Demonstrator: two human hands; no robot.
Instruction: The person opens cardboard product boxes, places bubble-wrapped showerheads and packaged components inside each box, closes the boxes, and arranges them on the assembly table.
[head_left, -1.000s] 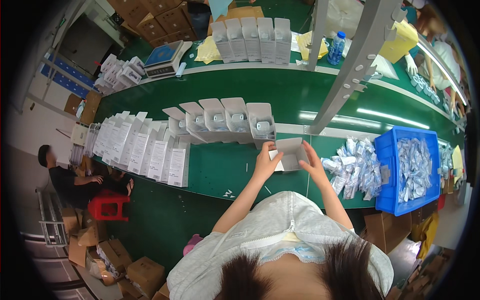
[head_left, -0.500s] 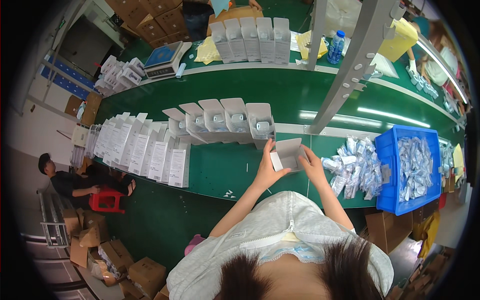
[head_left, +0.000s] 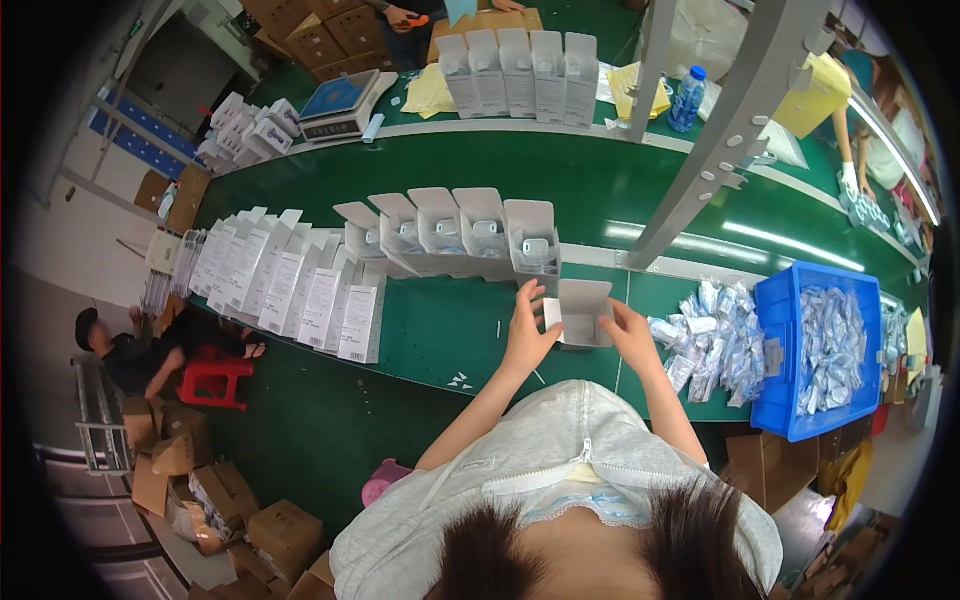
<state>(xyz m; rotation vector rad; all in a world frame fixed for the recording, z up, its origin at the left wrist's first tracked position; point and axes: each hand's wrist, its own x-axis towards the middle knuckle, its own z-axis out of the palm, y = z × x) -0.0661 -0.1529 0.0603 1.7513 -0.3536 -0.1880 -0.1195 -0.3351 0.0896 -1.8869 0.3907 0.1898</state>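
Note:
An open-topped white box [head_left: 582, 332] stands before me on the green table, its tall back flap raised. My left hand [head_left: 528, 335] is at its left side, the thumb on a small side flap and the fingers behind it. My right hand [head_left: 634, 338] grips the right wall, thumb toward the inside. The inside of the box looks bare. Just beyond my left hand begins a row of open white boxes [head_left: 533, 262], each with a pale device in clear wrapping. To the right of my right hand lies a heap of small clear packets [head_left: 708, 335].
A blue bin [head_left: 775, 395] of similar packets sits at the right. Closed white boxes [head_left: 312, 300] line the left. A grey metal post [head_left: 690, 160] rises beyond the packets. The rear shelf holds a scale [head_left: 340, 105], more open boxes [head_left: 516, 85] and a bottle [head_left: 687, 100].
The box between my hands has come down and stands more upright. My left fingers have loosened a little. The seated person at the left has raised a hand, and my view has shifted slightly.

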